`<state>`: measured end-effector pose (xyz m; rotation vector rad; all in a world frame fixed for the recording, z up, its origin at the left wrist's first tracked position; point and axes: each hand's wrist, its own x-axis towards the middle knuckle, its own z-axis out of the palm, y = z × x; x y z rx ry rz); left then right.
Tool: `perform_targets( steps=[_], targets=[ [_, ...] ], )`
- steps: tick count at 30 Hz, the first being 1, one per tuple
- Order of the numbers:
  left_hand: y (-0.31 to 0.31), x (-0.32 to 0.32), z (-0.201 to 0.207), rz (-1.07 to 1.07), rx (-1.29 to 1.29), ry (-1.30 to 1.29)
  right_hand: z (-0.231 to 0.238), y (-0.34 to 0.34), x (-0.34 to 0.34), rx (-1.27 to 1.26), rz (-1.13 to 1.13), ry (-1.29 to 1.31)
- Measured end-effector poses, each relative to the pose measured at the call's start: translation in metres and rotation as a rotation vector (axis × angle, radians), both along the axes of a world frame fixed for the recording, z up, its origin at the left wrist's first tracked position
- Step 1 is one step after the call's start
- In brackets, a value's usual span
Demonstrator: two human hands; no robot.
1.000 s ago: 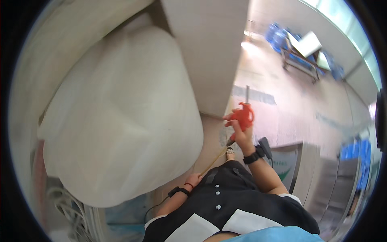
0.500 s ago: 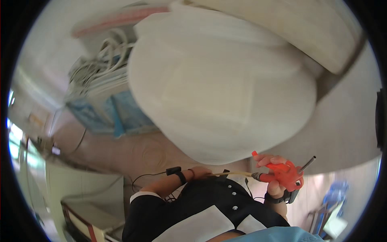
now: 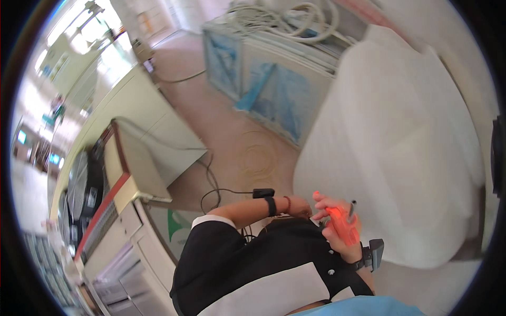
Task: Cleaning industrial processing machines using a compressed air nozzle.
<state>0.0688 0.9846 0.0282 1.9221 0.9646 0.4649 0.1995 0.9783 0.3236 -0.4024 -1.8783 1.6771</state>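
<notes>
In my right hand (image 3: 337, 231), fingers wrapped round its body, is a red air blow gun (image 3: 343, 224) with a short metal nozzle. It is held just in front of my body. My left hand (image 3: 299, 206) is close beside it, bent down at the waist with curled fingers mostly hidden. The beige hose that led from the gun to this hand half a second ago hardly shows now. A large white-covered bundle (image 3: 390, 152) stands beyond and to the right of both hands.
Ahead stands a blue-and-white wrapped stack (image 3: 279, 97) topped by coiled pale hose (image 3: 311, 18). Left is a cream cabinet (image 3: 132, 231) with a red-brown edge and black round equipment (image 3: 84, 184). Dark cables (image 3: 211, 176) trail over the pinkish floor (image 3: 232, 126).
My view has swung left, bringing the cabinet in and shifting the white bundle rightward. The blow gun and right hand have come nearer to my left hand.
</notes>
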Motion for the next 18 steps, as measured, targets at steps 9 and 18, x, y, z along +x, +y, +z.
perform_targets(
  steps=[9, 18],
  targets=[
    [0.001, -0.221, 0.131, 0.483, 0.043, 0.288, -0.051, 0.005, -0.253, 0.222, 0.093, -0.001],
    [-0.083, -0.336, 0.118, 1.575, -0.029, 0.334, -0.061, -0.020, -0.351, 0.282, 0.019, -0.013]
  ],
)
